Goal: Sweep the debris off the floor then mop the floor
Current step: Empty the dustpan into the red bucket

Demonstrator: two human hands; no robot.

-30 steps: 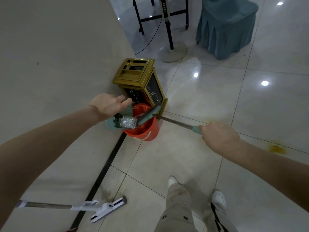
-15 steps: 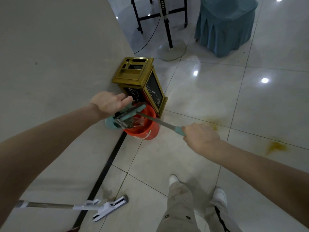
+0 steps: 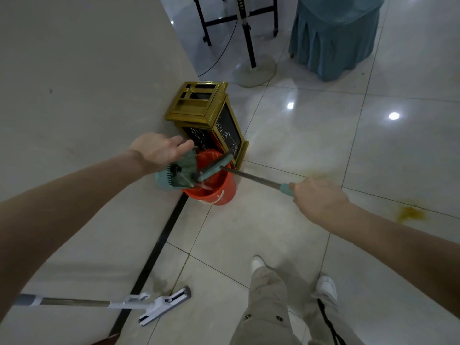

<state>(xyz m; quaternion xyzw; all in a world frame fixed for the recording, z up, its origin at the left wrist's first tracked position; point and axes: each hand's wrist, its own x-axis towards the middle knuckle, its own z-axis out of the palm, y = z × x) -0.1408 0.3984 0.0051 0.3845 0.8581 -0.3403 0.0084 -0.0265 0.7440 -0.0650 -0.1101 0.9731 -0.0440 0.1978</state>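
Frame centre: one orange bucket (image 3: 219, 189) on the tiled floor (image 3: 286, 145), touching a gold-and-black bin (image 3: 211, 120) above it, wall at left. Left hand (image 3: 159, 151) grips a teal dustpan (image 3: 178, 174) tipped over the bucket; right hand (image 3: 319, 195) is closed round the broom (image 3: 251, 176) handle, long axis running right to left, head over the bucket. One white mop (image 3: 149, 306) lies lower left, one yellow stain (image 3: 409, 213) at right.

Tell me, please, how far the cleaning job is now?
Sweeping looks nearly done: the left hand tips the teal dustpan over the red bucket, while the right hand holds the broom against it. Mopping remains: the mop leans unused and the yellow stain is on the tiles.
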